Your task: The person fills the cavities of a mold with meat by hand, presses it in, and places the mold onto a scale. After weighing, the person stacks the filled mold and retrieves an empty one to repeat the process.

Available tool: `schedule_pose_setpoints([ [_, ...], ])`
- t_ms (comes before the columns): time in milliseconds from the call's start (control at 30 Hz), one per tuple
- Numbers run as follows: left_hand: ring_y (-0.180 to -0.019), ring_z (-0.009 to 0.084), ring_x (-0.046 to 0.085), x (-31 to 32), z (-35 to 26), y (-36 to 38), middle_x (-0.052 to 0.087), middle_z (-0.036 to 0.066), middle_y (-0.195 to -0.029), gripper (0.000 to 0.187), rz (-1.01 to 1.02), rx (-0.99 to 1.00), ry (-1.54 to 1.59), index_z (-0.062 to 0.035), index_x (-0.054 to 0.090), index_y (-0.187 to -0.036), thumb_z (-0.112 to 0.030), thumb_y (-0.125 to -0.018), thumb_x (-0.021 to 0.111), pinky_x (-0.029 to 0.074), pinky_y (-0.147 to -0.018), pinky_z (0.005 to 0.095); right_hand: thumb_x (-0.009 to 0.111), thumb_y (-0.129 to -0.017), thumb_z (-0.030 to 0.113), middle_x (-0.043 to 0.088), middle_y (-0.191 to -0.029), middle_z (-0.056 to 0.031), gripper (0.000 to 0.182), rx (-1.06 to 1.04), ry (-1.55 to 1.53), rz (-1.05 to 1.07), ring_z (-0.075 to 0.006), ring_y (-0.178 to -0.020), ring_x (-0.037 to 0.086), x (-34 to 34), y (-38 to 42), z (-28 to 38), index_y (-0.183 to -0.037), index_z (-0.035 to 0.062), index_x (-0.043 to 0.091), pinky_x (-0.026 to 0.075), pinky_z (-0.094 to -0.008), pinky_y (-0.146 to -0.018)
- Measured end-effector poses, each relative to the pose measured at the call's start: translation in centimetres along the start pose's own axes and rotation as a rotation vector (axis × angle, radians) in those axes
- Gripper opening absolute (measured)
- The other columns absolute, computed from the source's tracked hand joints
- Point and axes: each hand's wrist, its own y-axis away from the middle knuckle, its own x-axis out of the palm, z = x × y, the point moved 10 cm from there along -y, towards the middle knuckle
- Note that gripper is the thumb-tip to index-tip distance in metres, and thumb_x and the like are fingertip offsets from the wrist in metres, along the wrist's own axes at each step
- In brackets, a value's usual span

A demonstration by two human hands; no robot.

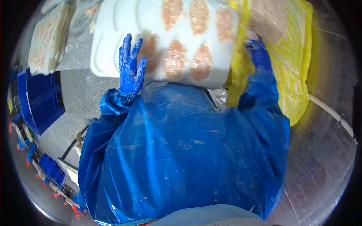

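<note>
A white tray [113,56] with shallow oval hollows lies in front of me. Several hollows hold flat, teardrop-shaped patties of pale pink minced meat [174,59]; those on the left are bare. Over the tray's near side, my left hand [131,69], in a smeared blue glove, is open with its fingers spread, just left of a blurred patty [149,52]. To the right of the tray, my right hand [258,52], also gloved in blue, has its fingers curled round a pale pink lump of minced meat [251,35] at the edge of a yellow plastic sheet [294,71].
A larger mass of minced meat [269,17] lies on the yellow sheet at the upper right. Stacked white trays [49,41] stand at the upper left. Below them is a blue crate [39,100]. A pale hose [332,113] runs along the right.
</note>
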Motion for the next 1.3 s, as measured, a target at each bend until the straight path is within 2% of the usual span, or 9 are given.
schedule_pose_setpoints([
  [33, -0.149, 0.0407, 0.03, -1.2, 1.0, 0.1, 0.032, 0.022, -0.162, 0.054, -0.036, 0.001, -0.006, -0.0086, 0.047, -0.151, -0.02, -0.099, 0.057, 0.019, -0.121, 0.0536, 0.062, -0.096, 0.003, 0.067, -0.119, -0.0067, 0.038, 0.064, -0.448, 0.091, -0.0154, -0.106, 0.064, 0.6, 0.4, -0.4, -0.134, -0.001, 0.059, 0.053, -0.0281, -0.086],
  [233, -0.146, 0.0378, 0.037, -8.0, 8.6, 0.8, 0.035, 0.019, -0.161, 0.047, -0.207, -0.104, 0.001, -0.012, 0.053, -0.147, -0.023, -0.101, 0.057, 0.031, -0.118, 0.0484, 0.066, -0.094, 0.001, 0.067, -0.127, -0.0103, 0.028, -0.775, 0.753, 0.059, -0.0222, -0.119, 0.063, 18.3, 7.0, 16.4, -0.121, -0.0003, 0.068, 0.05, -0.0304, -0.1],
  [367, -0.143, 0.0384, 0.041, -10.3, 11.1, 2.3, 0.037, 0.019, -0.16, 0.046, -0.236, -0.13, 0.031, -0.0124, 0.055, -0.145, -0.023, -0.101, 0.057, 0.033, -0.116, 0.0478, 0.07, -0.093, 0.009, 0.069, -0.121, -0.0111, 0.043, -0.307, -0.301, 0.281, -0.0188, -0.115, 0.064, 32.5, 8.7, 15.6, -0.135, 0.005, 0.061, 0.05, -0.0298, -0.1],
  [500, -0.141, 0.0373, 0.044, -10.2, 11.9, 2.8, 0.042, 0.019, -0.157, 0.044, -0.216, -0.117, 0.09, -0.0116, 0.056, -0.144, -0.02, -0.101, 0.057, 0.035, -0.116, 0.0455, 0.069, -0.095, 0.01, 0.062, -0.132, -0.0113, 0.059, -0.081, -0.072, 0.488, -0.0195, -0.12, 0.061, 42.7, 12.8, 7.6, -0.149, 0.0048, 0.047, 0.05, -0.0307, -0.101],
  [633, -0.146, 0.0328, 0.039, -7.8, 12.1, 1.7, 0.039, 0.017, -0.159, 0.051, -0.126, -0.067, 0.17, -0.0062, 0.05, -0.148, -0.023, -0.101, 0.056, 0.031, -0.119, 0.0446, 0.059, -0.103, 0.016, 0.059, -0.137, -0.0144, 0.051, 0.136, -0.445, 0.47, -0.0213, -0.126, 0.059, 40.2, 14.1, 5.1, -0.148, -0.0014, 0.045, 0.047, -0.0334, -0.108],
  [767, -0.149, 0.0374, 0.031, -0.5, 5.6, -1.8, 0.033, 0.018, -0.162, 0.064, 0.117, 0.34, -0.109, -0.0083, 0.038, -0.155, -0.033, -0.099, 0.058, 0.022, -0.123, 0.0508, 0.049, -0.106, 0.014, 0.065, -0.127, -0.015, 0.038, -0.032, -0.073, 0.358, -0.022, -0.122, 0.062, 37.5, 15.0, 6.5, -0.139, -0.0057, 0.054, 0.047, -0.0339, -0.108],
  [1067, -0.152, 0.0344, 0.026, 2.8, 7.8, -0.4, 0.031, 0.015, -0.164, 0.069, 0.251, 0.354, -0.311, -0.0127, 0.035, -0.158, -0.045, -0.1, 0.053, 0.018, -0.124, 0.0488, 0.044, -0.101, 0.006, 0.063, -0.133, -0.0157, 0.033, -0.09, -0.013, 0.364, -0.025, -0.125, 0.06, 36.1, 18.3, 5.2, -0.123, -0.0029, 0.067, 0.047, -0.0348, -0.109],
  [1200, -0.153, 0.034, 0.024, -1.5, 11.8, -2.9, 0.031, 0.016, -0.164, 0.067, 0.323, -0.401, 1.293, -0.0098, 0.037, -0.156, -0.043, -0.101, 0.054, 0.016, -0.125, 0.0485, 0.042, -0.107, 0.017, 0.067, -0.124, -0.015, 0.038, 0.015, -0.02, 0.213, -0.0213, -0.116, 0.064, 33.7, 18.4, 4.5, -0.134, -0.0058, 0.057, 0.048, -0.0338, -0.105],
  [1300, -0.153, 0.0342, 0.025, -5.1, 12.1, -3.3, 0.033, 0.017, -0.162, 0.068, 0.152, -0.269, 1.076, -0.007, 0.036, -0.156, -0.042, -0.101, 0.055, 0.016, -0.125, 0.0487, 0.043, -0.106, 0.016, 0.067, -0.125, -0.0141, 0.037, -0.044, 0.089, 0.227, -0.0205, -0.117, 0.063, 33.0, 18.7, 4.1, -0.13, -0.0051, 0.061, 0.048, -0.033, -0.105],
])
